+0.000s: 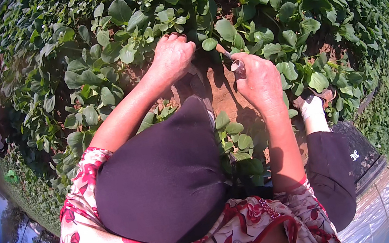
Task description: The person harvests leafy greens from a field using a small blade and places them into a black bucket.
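Both forearms reach forward, left hand (172, 57) curled knuckles-up, right hand (260, 81) closed in a fist-like grip.

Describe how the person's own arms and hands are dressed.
Both hands, left hand and right hand, are bare, with no gloves. The forearms are bare too. Short sleeves of a white fabric with red floral print end near the elbows.
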### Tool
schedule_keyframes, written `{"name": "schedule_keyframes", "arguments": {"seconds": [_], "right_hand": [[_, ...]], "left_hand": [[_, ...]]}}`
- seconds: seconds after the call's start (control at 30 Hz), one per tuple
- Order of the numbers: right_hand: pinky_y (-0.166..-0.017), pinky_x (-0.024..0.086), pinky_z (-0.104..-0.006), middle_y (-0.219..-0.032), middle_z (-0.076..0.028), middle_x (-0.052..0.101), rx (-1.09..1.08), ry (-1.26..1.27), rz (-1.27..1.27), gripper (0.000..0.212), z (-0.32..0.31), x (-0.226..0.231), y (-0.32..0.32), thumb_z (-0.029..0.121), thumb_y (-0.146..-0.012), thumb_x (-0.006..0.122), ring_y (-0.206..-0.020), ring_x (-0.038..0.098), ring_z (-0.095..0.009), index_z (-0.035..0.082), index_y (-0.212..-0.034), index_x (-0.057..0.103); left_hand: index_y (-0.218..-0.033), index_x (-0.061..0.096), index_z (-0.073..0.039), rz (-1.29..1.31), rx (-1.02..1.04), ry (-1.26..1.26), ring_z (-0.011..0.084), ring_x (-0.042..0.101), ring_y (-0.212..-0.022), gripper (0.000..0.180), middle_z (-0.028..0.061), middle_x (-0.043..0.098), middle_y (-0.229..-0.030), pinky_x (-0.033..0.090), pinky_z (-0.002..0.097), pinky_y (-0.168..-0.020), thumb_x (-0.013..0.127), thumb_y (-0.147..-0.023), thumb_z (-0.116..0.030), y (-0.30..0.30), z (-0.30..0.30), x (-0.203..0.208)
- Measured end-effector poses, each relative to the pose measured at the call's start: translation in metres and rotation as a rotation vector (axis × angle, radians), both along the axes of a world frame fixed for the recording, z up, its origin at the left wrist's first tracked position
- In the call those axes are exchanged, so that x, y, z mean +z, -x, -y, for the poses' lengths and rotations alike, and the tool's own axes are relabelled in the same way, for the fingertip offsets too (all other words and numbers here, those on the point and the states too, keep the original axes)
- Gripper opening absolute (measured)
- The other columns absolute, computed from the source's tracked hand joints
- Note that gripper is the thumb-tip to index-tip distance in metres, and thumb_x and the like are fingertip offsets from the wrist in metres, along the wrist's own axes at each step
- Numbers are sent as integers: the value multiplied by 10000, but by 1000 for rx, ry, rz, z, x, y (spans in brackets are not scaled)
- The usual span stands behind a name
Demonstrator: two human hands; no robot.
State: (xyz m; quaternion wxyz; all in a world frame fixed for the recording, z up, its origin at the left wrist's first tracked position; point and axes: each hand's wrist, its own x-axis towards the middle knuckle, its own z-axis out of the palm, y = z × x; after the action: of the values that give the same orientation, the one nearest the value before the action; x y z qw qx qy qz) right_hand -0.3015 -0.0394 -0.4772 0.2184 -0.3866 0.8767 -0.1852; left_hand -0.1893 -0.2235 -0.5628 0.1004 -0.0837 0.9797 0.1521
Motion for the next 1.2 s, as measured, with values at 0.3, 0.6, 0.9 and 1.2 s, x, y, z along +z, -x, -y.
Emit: {"name": "schedule_keyframes", "arguments": {"seconds": [0.3, 0.6, 0.9, 1.2], "right_hand": [[-718, 524, -374, -840, -173, 678, -400, 80, 155, 222, -13, -23, 14, 104, -788, 639, -796, 666, -333, 93, -1004, 692], [-661, 508, -388, -757, -165, 649, 39, -62, 138, 303, -29, -10, -9, -27, -665, 578, -706, 636, -327, 42, -942, 680], [-682, 526, -383, -811, -146, 670, 29, -73, 148, 349, -28, -34, -36, -14, -689, 597, -738, 659, -296, 65, -1018, 680], [-758, 523, -405, -904, -129, 677, -151, -104, 255, 356, -25, -54, -62, 53, -696, 635, -831, 654, -320, 77, -1051, 656]], "left_hand": [[-1074, 548, -54, 228, 304, -173, 374, 559, -1033, 273, 159, 579, -1024, 517, 486, -780, 510, -805, -74, -33, 15, 4], [-866, 578, -46, -218, -145, -56, 288, 593, -900, 208, 104, 586, -900, 489, 402, -780, 639, -693, -143, 3, -9, -13], [-862, 596, -26, 43, -127, -162, 329, 662, -722, 128, 168, 628, -729, 540, 421, -626, 586, -737, -52, 4, 20, -85], [-946, 592, -102, 137, 63, -326, 288, 640, -848, 131, 109, 632, -892, 520, 389, -710, 503, -856, -135, -23, 28, -101]]}}
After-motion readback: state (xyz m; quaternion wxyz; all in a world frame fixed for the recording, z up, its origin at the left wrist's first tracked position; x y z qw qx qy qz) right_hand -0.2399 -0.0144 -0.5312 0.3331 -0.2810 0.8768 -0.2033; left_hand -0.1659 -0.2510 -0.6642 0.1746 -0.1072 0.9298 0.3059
